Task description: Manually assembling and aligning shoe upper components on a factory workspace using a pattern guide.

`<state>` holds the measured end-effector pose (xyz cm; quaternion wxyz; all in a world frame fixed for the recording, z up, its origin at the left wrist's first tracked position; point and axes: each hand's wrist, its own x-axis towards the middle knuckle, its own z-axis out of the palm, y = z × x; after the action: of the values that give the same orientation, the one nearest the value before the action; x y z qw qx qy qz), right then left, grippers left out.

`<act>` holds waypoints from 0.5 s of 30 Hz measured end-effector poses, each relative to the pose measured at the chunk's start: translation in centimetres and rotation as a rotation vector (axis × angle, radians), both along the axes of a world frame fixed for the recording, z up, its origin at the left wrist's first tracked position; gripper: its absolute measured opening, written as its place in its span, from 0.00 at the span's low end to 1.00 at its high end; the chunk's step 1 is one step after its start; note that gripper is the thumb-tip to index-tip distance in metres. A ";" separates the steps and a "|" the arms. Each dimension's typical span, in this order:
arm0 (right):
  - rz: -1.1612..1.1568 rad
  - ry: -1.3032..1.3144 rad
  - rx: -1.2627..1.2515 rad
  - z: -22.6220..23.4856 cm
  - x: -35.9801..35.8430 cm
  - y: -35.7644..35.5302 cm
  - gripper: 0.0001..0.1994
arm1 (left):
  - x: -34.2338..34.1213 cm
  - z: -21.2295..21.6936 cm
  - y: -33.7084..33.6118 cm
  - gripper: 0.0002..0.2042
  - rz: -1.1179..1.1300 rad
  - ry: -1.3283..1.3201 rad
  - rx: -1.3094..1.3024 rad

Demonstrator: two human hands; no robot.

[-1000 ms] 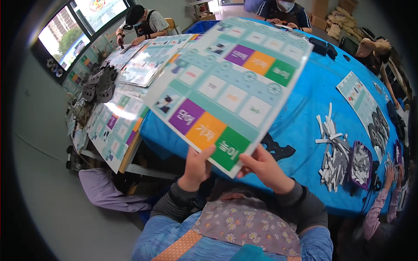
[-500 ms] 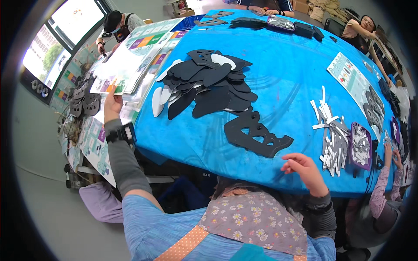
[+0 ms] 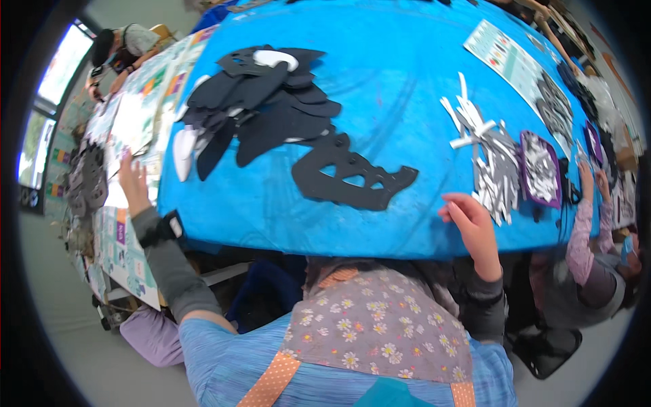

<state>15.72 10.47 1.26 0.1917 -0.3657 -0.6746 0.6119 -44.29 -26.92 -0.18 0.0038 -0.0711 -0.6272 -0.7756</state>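
Observation:
My left hand (image 3: 134, 182) is at the left, fingers stretched out and nothing held, over the edge of the sheet-covered side table next to the white printed sheets (image 3: 129, 122). My right hand (image 3: 471, 227) hovers by the front edge of the blue table, fingers loosely bent and apart, with no object visible in it. Left of it lies a flat black foam piece (image 3: 349, 178) with triangular cut-outs and a notched edge. Beyond that is a heap of black leaf-shaped foam pieces (image 3: 278, 112) with white ones among them, including a white oval piece (image 3: 183, 154).
Grey and white strips (image 3: 495, 166) are piled at the right beside a purple basket (image 3: 541, 168) of more strips. A printed sheet (image 3: 498, 57) lies farther back. Grey cut-out pieces (image 3: 88, 176) are stacked at far left. People work at the left and right.
My left hand has let go of the printed sheet's edge and its fingers have straightened. The view has shifted, so the table's things appear farther left and higher. My right hand remains without an object.

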 end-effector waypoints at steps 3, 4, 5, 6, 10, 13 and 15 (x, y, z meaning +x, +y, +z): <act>0.074 -0.157 0.337 0.9 -1.3 0.1 0.13 | 13.8 7.5 4.5 0.25 -0.134 0.123 -0.164; 0.071 -0.170 0.326 0.9 -1.9 0.0 0.13 | 16.5 7.8 5.0 0.24 -0.242 0.117 -0.197; 0.109 -0.181 0.269 0.9 -2.5 -0.1 0.16 | 19.6 8.2 5.5 0.22 -0.300 0.127 -0.256; 0.141 -0.191 0.216 0.9 -3.0 -0.2 0.19 | 22.0 7.7 5.9 0.22 -0.426 0.157 -0.348; 0.006 0.005 -0.238 0.6 -4.9 -0.4 0.28 | 29.0 4.3 11.4 0.25 -0.734 0.085 -0.587; -0.016 -0.002 -0.258 0.7 -5.4 0.5 0.34 | 31.1 0.6 14.7 0.28 -0.658 0.045 -0.573; -0.028 -0.007 -0.245 0.5 -5.8 1.0 0.33 | 31.4 -0.3 15.8 0.29 -0.626 0.044 -0.521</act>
<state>9.91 11.48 1.74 0.1519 -0.3980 -0.5903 0.6856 -12.93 -11.11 -0.44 -0.2375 -0.2737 -0.7506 -0.5526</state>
